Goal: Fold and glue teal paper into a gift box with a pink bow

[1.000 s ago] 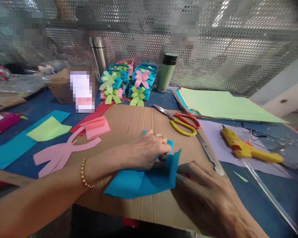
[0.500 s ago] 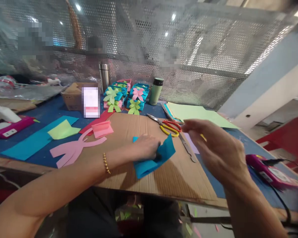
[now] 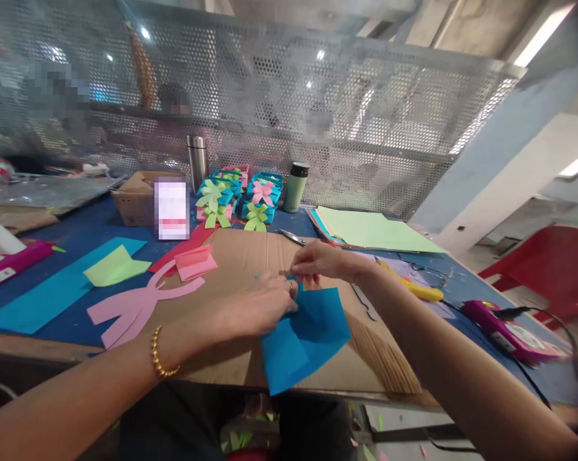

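A sheet of blue paper [image 3: 313, 339], creased and partly opened out, lies over the near part of a cardboard sheet [image 3: 236, 256]. My left hand [image 3: 267, 306] grips its left side, fingers bent over the edge. At the paper's far edge, close to the left fingertips, the fingers of my right hand [image 3: 318, 261] are pinched together on it. Just beyond the right hand the scissors [image 3: 293, 237] show only their blades; the hand hides the handles. A dark metal blade-like tool [image 3: 364, 302] lies partly covered by my right forearm.
Left lie a pink paper cutout [image 3: 142, 304], folded pink paper [image 3: 196, 261], green paper [image 3: 116, 266] and a blue strip [image 3: 43, 288]. Behind stand decorated paper boxes [image 3: 257, 205], a green flask [image 3: 296, 187] and a carton [image 3: 138, 198]. Right are green sheets [image 3: 375, 228] and a magenta power strip [image 3: 514, 333].
My right hand has come in from the right to the blue paper's far edge. The paper has unfolded wider toward me, and my left hand stays on it. The view has shifted slightly.
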Tool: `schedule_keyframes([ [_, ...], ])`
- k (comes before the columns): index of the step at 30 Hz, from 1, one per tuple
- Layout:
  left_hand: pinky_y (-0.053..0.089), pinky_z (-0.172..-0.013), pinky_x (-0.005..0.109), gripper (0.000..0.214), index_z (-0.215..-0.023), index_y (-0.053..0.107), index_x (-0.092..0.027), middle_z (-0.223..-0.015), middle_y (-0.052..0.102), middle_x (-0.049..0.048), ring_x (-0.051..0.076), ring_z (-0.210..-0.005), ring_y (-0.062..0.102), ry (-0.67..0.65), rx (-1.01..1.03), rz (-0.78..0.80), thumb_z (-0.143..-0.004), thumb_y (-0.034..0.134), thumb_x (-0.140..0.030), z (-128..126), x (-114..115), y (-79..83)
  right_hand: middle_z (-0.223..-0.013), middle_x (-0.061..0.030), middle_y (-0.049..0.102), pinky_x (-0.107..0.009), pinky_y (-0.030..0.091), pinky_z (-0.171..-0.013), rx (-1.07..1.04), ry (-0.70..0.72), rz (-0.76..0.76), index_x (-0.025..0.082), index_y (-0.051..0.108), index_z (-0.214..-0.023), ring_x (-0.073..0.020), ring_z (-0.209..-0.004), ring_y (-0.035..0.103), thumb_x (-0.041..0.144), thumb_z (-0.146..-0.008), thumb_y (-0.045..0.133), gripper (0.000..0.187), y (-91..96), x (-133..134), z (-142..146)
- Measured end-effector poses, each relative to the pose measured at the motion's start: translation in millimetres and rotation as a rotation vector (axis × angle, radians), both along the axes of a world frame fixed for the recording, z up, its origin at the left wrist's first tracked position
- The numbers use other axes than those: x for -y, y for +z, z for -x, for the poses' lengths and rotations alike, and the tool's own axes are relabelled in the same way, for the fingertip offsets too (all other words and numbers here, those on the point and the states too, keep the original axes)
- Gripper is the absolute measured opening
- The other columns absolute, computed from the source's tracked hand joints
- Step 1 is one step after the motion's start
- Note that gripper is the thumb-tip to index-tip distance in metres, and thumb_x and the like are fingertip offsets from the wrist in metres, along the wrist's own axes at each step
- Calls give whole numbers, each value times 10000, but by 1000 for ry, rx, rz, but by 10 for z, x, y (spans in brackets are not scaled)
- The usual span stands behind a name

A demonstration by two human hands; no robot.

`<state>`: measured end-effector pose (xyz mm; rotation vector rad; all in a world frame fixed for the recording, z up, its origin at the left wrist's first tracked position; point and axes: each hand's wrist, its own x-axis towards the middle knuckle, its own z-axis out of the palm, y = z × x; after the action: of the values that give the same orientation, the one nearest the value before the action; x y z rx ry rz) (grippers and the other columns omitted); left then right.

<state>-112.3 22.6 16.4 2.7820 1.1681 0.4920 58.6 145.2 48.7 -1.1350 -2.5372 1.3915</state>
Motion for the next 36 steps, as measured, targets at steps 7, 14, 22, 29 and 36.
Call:
schedule_keyframes([
  [7, 350, -789, 369, 249, -853, 695, -164, -982, 668, 91, 248, -1006, 575, 14, -207, 40, -913, 477, -59, -45, 98, 77, -616, -43, 699, -206, 499, -459, 64, -48, 26, 155, 625, -668, -115, -497, 618, 335, -852, 638, 258, -223, -6, 100],
  [14, 334, -733, 366, 225, -824, 672, -155, -973, 650, 84, 236, -926, 564, -7, -160, 9, -842, 495, -18, -53, 87, 30, -625, -13, 658, -204, 444, -460, -6, -156, -209, 171, 592, -694, -108, -509, 593, 266, -851, 602, 184, -155, -110, -53],
  [22, 361, -785, 367, 217, -939, 692, -209, -1043, 670, 50, 236, -1023, 581, -15, -113, 48, -935, 508, -95, 9, 67, -13, -649, 2, 646, -219, 450, -510, 60, 151, -52, 158, 664, -789, -104, -550, 568, 437, -813, 639, 281, 91, 33, 0],
  [29, 389, -797, 365, 183, -922, 685, -170, -1064, 680, 79, 238, -1011, 581, 23, -170, -31, -950, 513, -113, -35, 38, -91, -587, 37, 589, -225, 375, -520, 283, 321, -2, 161, 654, -688, -95, -555, 510, 344, -740, 697, 195, -47, -98, 278],
  [36, 399, -784, 353, 188, -932, 675, -166, -1015, 674, 64, 217, -928, 570, 13, -138, -15, -965, 499, -110, -18, 31, -175, -590, 38, 597, -246, 411, -539, 446, 387, -37, 165, 656, -713, -110, -541, 549, 246, -723, 687, 88, 19, -119, 310],
])
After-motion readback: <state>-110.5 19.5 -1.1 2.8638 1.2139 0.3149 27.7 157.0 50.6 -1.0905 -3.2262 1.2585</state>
